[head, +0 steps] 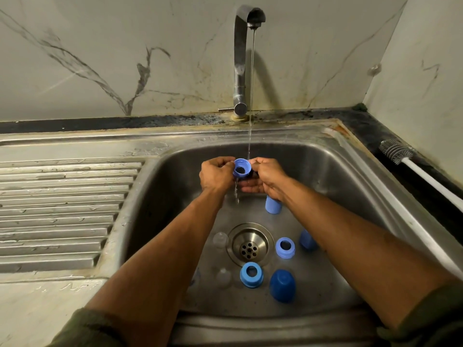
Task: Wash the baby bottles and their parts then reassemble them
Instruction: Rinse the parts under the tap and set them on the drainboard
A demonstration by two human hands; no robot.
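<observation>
Over the sink, my left hand point(215, 175) and my right hand point(269, 177) both pinch a light blue bottle ring point(242, 167) under a thin stream of water from the tap point(241, 58). Water drips from the ring. On the sink floor lie two more blue rings point(251, 274) point(285, 247), a dark blue cap point(282, 285), two light blue caps point(273, 205) point(307, 240) partly hidden by my right arm, and clear teats point(220, 239) point(223, 277).
The steel sink point(160, 186) has its drain point(249, 246) in the middle. A ribbed draining board point(62, 211) lies to the left. A white-handled bottle brush point(411, 164) rests on the dark counter at the right, by the marble wall.
</observation>
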